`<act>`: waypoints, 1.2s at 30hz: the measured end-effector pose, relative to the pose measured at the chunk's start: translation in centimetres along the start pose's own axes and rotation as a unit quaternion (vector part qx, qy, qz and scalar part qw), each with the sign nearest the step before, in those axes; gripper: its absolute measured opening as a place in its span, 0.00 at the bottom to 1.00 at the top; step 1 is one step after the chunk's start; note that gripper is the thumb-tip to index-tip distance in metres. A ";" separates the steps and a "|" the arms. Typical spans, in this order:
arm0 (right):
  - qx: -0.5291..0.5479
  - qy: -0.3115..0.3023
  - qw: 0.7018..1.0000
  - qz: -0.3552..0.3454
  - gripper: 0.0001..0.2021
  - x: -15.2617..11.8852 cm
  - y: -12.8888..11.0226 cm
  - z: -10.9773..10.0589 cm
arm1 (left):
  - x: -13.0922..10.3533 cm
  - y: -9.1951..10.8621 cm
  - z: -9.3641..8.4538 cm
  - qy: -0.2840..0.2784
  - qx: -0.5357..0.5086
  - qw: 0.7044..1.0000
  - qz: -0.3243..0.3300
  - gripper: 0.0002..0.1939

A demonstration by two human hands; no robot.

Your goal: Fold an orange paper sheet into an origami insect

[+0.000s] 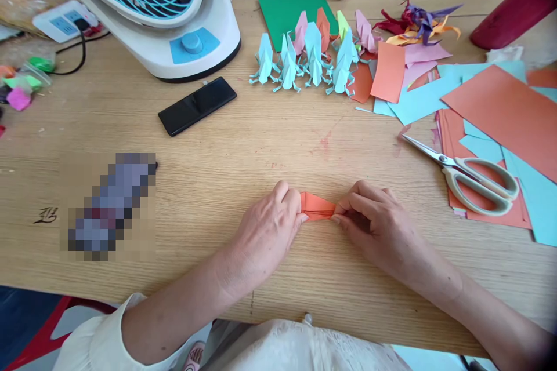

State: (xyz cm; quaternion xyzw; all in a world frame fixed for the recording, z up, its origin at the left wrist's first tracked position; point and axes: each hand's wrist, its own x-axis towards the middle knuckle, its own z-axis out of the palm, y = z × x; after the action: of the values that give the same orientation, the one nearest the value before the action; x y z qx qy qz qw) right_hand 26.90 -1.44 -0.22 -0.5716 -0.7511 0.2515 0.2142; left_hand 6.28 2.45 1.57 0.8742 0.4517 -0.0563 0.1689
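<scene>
A small folded piece of orange paper (318, 207) is stretched between my two hands, just above or on the wooden table. My left hand (272, 223) pinches its left end, thumb below and fingers curled over the top. At the right end, the thumb and fingertips of my right hand (378, 220) close on the narrower tip. Crease lines run lengthwise along the paper. My fingers hide both of its ends.
Scissors (461, 171) lie on orange and blue paper sheets (500, 122) at the right. Several folded paper figures (313, 55) stand at the back, by a green sheet (296, 6). A fan (191, 40) and a black phone (198, 105) are at the left; a dark red cylinder (513, 8) stands back right.
</scene>
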 end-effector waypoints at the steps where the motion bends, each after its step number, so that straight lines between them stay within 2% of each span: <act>1: -0.001 0.000 1.000 -0.001 0.06 0.0 0.0 0.0 | 0.0 0.0 0.2 0.007 0.001 1.000 0.005 0.05; 5: -0.011 0.003 1.000 -0.005 0.07 0.0 0.0 0.1 | 0.0 -0.1 0.7 0.027 0.024 0.999 0.021 0.05; 13: -0.013 0.002 1.000 0.009 0.07 0.1 -0.2 0.1 | 0.1 0.0 0.3 0.011 0.038 0.999 0.007 0.05; 18: -0.029 0.002 0.999 0.017 0.03 0.3 -0.8 0.4 | 0.2 -0.1 0.4 0.017 0.034 0.999 0.003 0.04; 23: -0.047 0.001 0.998 0.038 0.08 0.6 -1.3 0.7 | 0.2 0.1 0.7 0.019 0.031 0.999 0.001 0.03; 28: -0.059 -0.006 0.997 0.048 0.08 0.9 -1.4 0.7 | 0.2 0.1 0.5 0.018 0.045 0.999 0.011 0.03; 33: -0.062 -0.005 0.997 0.054 0.06 1.0 -1.2 0.9 | -0.1 -0.3 1.1 0.063 0.032 0.997 0.015 0.02; 36: -0.055 0.000 0.997 0.049 0.08 1.1 -1.2 0.9 | -0.6 -0.8 1.8 0.120 0.027 0.990 0.065 0.06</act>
State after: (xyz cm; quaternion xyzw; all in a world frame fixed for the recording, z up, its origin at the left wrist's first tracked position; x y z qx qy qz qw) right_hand 25.19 -0.80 -0.16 -0.6186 -0.7348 0.2205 0.1698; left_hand 5.38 1.74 -0.13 0.9065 0.4089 0.0483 0.0936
